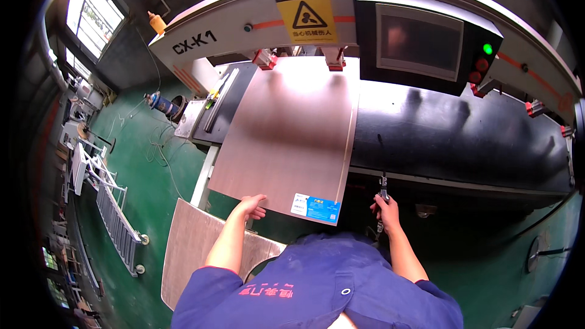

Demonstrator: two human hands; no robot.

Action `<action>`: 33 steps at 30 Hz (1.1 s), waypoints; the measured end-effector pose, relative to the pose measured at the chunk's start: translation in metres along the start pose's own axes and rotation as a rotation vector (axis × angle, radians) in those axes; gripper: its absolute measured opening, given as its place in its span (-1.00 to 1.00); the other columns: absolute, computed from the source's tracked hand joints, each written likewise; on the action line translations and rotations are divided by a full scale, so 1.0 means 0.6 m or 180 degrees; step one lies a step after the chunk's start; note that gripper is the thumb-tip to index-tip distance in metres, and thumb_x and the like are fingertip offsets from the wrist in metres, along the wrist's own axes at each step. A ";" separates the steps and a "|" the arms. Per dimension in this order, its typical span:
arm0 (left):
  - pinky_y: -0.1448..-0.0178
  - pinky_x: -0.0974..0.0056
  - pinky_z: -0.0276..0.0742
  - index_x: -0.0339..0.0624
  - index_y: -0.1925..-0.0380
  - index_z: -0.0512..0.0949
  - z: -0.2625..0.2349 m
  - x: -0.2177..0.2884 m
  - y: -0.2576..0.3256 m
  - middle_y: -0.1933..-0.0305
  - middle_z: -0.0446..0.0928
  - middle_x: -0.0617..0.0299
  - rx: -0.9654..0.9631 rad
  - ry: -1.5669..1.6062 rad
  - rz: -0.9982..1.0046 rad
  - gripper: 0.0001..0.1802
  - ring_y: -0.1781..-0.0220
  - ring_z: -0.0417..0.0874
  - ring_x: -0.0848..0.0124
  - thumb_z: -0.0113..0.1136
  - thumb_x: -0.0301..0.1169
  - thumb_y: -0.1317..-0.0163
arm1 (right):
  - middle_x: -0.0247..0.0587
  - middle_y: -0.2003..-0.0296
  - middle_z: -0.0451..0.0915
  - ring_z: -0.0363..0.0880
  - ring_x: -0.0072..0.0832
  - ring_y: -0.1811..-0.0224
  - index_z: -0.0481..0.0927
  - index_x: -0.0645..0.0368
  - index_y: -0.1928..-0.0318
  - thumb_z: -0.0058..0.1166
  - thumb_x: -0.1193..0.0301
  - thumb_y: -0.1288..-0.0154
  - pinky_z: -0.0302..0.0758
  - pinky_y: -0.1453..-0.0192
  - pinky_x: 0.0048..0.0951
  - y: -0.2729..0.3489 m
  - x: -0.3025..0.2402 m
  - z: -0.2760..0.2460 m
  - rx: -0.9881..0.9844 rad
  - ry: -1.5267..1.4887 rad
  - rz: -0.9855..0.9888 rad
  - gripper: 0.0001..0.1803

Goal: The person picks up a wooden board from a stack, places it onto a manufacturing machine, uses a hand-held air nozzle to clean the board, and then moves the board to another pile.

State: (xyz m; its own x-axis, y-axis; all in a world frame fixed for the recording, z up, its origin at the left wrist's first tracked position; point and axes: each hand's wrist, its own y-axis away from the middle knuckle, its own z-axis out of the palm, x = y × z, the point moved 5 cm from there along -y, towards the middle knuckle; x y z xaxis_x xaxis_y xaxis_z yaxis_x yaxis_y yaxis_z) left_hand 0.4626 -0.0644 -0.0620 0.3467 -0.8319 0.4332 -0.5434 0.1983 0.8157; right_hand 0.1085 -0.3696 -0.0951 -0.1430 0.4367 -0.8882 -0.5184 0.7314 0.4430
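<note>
A flat wood-grain panel (286, 140) lies on the black machine bed (457, 140), its near end jutting out toward me. A blue-and-white label (317, 208) sits at its near right corner. My left hand (250, 207) is at the panel's near edge, left of the label, thumb over the top face and fingers curled below the edge. To the right of the panel, my right hand (385, 208) is closed round a metal air blow gun (383, 187), its thin nozzle pointing away from me over the bed's front edge.
Overhead spans a machine beam with red-tipped clamps (334, 60) and a screen box (419, 42) with a lit green button. Another board (195, 250) stands low at my left. Farther left are a wheeled rack (116, 219), a blue cylinder (161, 103) and loose cables on green floor.
</note>
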 end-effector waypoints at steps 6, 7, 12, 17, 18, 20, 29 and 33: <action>0.32 0.11 0.63 -0.34 -0.08 0.42 -0.004 0.010 -0.016 0.20 0.62 -0.11 -0.0048 -0.0658 -0.0257 -0.31 0.36 0.69 0.16 -0.02 0.09 -0.24 | -0.28 0.57 0.56 0.31 -0.71 0.75 0.51 0.20 0.31 0.09 0.22 -0.30 0.19 0.68 -0.66 0.013 0.028 -0.065 0.0182 -0.0156 0.0025 -0.73; 0.30 0.05 0.61 -0.36 -0.07 0.42 -0.016 0.008 -0.029 0.25 0.64 -0.07 0.0102 -0.1022 -0.0449 -0.25 0.35 0.69 0.13 -0.05 0.16 -0.24 | -0.26 0.56 0.57 0.32 -0.70 0.76 0.51 0.21 0.29 0.08 0.23 -0.30 0.19 0.68 -0.66 0.016 0.035 -0.075 0.0187 -0.0178 0.0049 -0.73; 0.18 0.14 0.60 -0.40 0.32 0.59 -0.068 0.170 -0.015 0.52 0.63 -0.05 0.1056 -0.2223 0.0151 -0.34 0.38 0.71 0.18 -0.05 0.11 -0.20 | -0.25 0.57 0.58 0.32 -0.70 0.76 0.52 0.22 0.29 0.08 0.23 -0.31 0.19 0.67 -0.67 0.026 0.055 -0.116 0.0357 -0.0175 0.0136 -0.72; -0.31 0.06 0.30 -0.46 -0.23 0.19 -0.084 0.427 0.030 -0.19 0.34 -0.35 0.1953 -0.1962 0.2112 -0.14 -0.27 0.37 -0.08 0.14 0.05 -0.16 | -0.25 0.54 0.58 0.32 -0.69 0.75 0.53 0.23 0.27 0.07 0.22 -0.32 0.19 0.65 -0.66 0.036 0.058 -0.125 0.0482 -0.0183 0.0212 -0.72; -0.32 0.05 0.29 -0.45 -0.27 0.12 -0.105 0.469 0.024 -0.22 0.32 -0.33 0.2108 -0.1941 0.2323 -0.12 -0.28 0.35 -0.11 0.16 -0.02 -0.15 | -0.24 0.53 0.59 0.32 -0.69 0.74 0.53 0.23 0.27 0.06 0.22 -0.32 0.20 0.64 -0.65 0.040 0.056 -0.121 0.0465 -0.0128 0.0225 -0.72; -0.34 0.05 0.26 -0.40 -0.33 -0.02 -0.126 0.558 0.034 -0.31 0.18 -0.31 0.2549 -0.1827 0.2842 -0.07 -0.33 0.28 -0.09 0.16 -0.06 -0.14 | -0.24 0.51 0.59 0.34 -0.68 0.71 0.53 0.23 0.25 0.07 0.22 -0.31 0.22 0.61 -0.65 0.048 0.048 -0.117 0.0451 -0.0054 0.0272 -0.71; -0.31 0.00 0.29 -0.17 -0.36 0.04 -0.146 0.767 0.070 -0.31 0.18 -0.15 0.3459 -0.1239 0.3928 -0.16 -0.32 0.27 -0.07 0.18 -0.23 -0.11 | -0.20 0.50 0.60 0.36 -0.65 0.70 0.53 0.26 0.26 0.05 0.28 -0.32 0.27 0.61 -0.64 0.060 0.047 -0.125 0.0643 -0.0004 0.0367 -0.74; -0.28 0.00 0.31 -0.15 -0.37 0.04 -0.149 0.774 0.056 -0.28 0.21 -0.16 0.3569 -0.1235 0.4073 -0.15 -0.30 0.29 -0.08 0.20 -0.29 -0.10 | -0.20 0.50 0.60 0.37 -0.65 0.69 0.53 0.26 0.26 0.05 0.27 -0.32 0.28 0.59 -0.64 0.058 0.036 -0.116 0.0684 0.0036 0.0441 -0.74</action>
State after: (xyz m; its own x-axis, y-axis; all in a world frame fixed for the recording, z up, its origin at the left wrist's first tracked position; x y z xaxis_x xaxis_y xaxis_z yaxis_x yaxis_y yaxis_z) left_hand 0.6739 -0.3977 0.2007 -0.7836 -0.5488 0.2912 -0.5833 0.4887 -0.6488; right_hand 0.0289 -0.3713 -0.1075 -0.2103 0.5354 -0.8180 -0.3022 0.7601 0.5752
